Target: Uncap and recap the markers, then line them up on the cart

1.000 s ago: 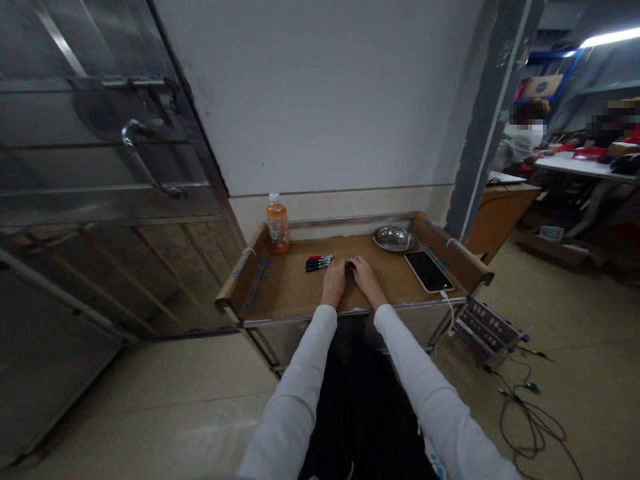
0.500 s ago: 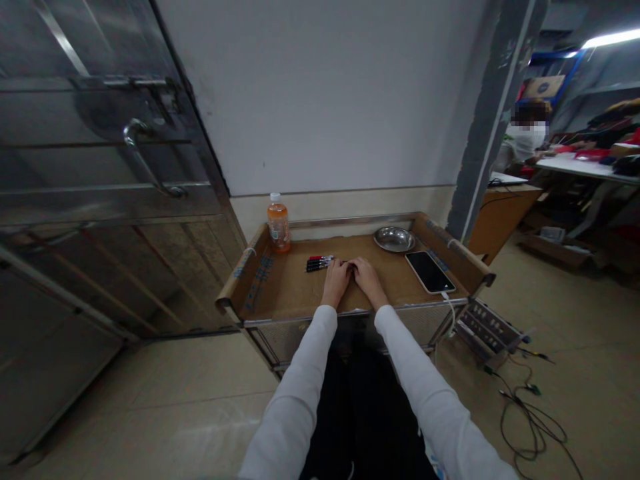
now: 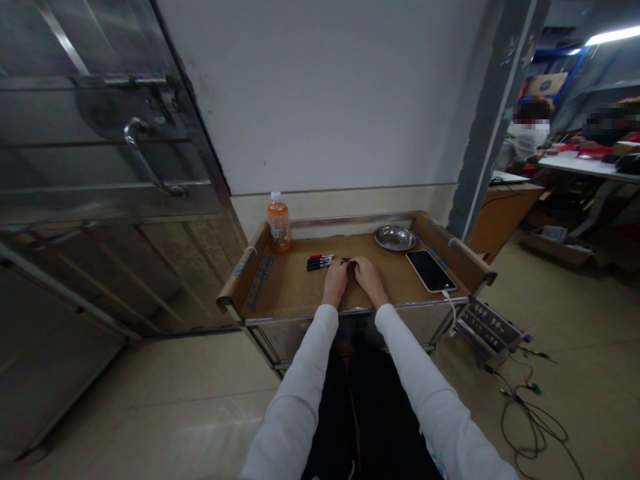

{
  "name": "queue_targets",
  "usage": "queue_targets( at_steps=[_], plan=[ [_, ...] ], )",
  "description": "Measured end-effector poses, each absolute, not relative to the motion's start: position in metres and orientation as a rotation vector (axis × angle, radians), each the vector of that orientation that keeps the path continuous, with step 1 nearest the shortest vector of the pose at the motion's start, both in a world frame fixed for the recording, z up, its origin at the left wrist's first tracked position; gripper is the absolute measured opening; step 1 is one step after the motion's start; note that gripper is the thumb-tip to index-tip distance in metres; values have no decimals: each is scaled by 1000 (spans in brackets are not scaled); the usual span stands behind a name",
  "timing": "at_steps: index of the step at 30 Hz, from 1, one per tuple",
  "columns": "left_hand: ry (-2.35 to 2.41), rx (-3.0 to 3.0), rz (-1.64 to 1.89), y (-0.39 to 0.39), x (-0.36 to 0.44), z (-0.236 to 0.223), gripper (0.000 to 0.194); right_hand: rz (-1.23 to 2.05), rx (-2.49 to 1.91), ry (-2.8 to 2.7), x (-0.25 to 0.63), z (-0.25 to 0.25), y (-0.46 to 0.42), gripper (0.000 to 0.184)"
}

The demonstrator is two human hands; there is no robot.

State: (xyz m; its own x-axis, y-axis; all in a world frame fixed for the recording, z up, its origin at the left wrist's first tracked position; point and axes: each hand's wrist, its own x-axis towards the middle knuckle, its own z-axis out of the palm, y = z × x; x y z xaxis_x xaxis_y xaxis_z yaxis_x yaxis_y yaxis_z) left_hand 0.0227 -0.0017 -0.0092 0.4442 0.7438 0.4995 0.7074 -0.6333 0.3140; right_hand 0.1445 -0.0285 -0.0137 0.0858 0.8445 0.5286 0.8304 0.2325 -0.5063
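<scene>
My left hand (image 3: pixel 336 277) and my right hand (image 3: pixel 367 275) rest close together over the brown cardboard top of the cart (image 3: pixel 285 293). The fingers of both are curled in and almost meet. Between the fingertips shows a bit of a thin dark pen-like thing (image 3: pixel 346 259), mostly covered by the fingers. Just left of my left hand lies a row of pens (image 3: pixel 318 265), several black ones with a red one (image 3: pixel 320 257) at the far side.
An orange drink bottle (image 3: pixel 279 225) stands at the cart's back left corner. A shiny metal bowl (image 3: pixel 395 238) sits at the back right, with a phone (image 3: pixel 430 271) on a white cable before it. Cables (image 3: pixel 535 420) lie on the floor; people sit far right.
Both hands stay in nearly the same place with small finger movements. Slightly more of the thin dark thing shows between the fingertips. The pens, bottle, bowl and phone have not moved.
</scene>
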Motion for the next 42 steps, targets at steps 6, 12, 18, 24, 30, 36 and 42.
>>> queue_targets(
  at_steps=[6, 12, 18, 24, 30, 36, 42],
  plan=[
    [1348, 2577, 980, -1, 23, -11, 32, -13, -1669, -1702, 145, -13, -30, 35],
    [1415, 2606, 975, -2, 24, -12, 34, -124, -1746, -1735, 144, -11, -33, 27],
    [1474, 2659, 851, -6, 24, -7, 34, -230, -1910, -1722, 142, -6, -38, 20],
    [1512, 2662, 846, -7, 24, -6, 34, -255, -1984, -1651, 142, -4, -39, 20],
    [1566, 2651, 845, -7, 24, -8, 25, -285, -2006, -1637, 138, -2, -41, 18],
    [1580, 2678, 837, -9, 24, -9, 25, -265, -2033, -1680, 136, 1, -46, 23],
    [1602, 2674, 783, -10, 24, -7, 32, -258, -2080, -1711, 135, 2, -46, 30]
  ],
)
